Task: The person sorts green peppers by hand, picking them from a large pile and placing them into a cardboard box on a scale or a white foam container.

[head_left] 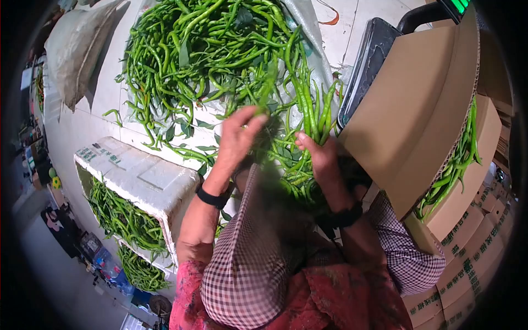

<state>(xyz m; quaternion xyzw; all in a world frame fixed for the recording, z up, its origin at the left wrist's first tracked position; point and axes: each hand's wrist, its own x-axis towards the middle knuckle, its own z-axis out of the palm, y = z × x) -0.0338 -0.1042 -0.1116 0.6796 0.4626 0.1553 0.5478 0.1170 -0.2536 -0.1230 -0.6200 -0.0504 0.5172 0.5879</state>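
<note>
A large heap of long green peppers [203,49] with some loose leaves lies on a plastic sheet on the floor. My left hand [241,132] is at the near edge of the heap, its fingers pinched on green peppers that are blurred by motion. My right hand [319,154] is closed round the lower ends of a bunch of green peppers [314,107], which point upward and away from me. More peppers [297,179] lie just below and between my hands.
A white foam box [148,170] with peppers stands at the left, beside another pile [137,269]. A stuffed sack [82,49] is at the upper left. At the right are an open cardboard box [407,110] holding peppers, a dark chair [374,55] and printed cartons [467,258].
</note>
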